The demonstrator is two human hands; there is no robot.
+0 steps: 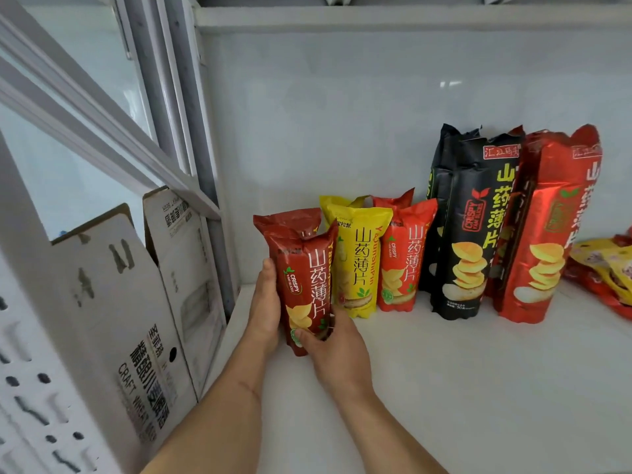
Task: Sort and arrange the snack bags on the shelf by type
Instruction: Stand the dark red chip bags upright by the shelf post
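Note:
A small dark red snack bag (302,268) stands upright at the left end of the white shelf (444,388). My left hand (265,306) presses its left side and my right hand (337,347) grips its lower right, thumb across the front. A second dark red bag stands right behind it. To its right stand a small yellow bag (359,265) and a small orange-red bag (405,258), each with another of its kind behind. Further right stand tall black bags (473,227) and tall red bags (547,234).
A heap of flat yellow and red packets (612,271) lies at the shelf's right edge. White cardboard boxes (136,302) stand left of the shelf, beside a grey metal upright (198,131). Another shelf board (410,18) runs overhead.

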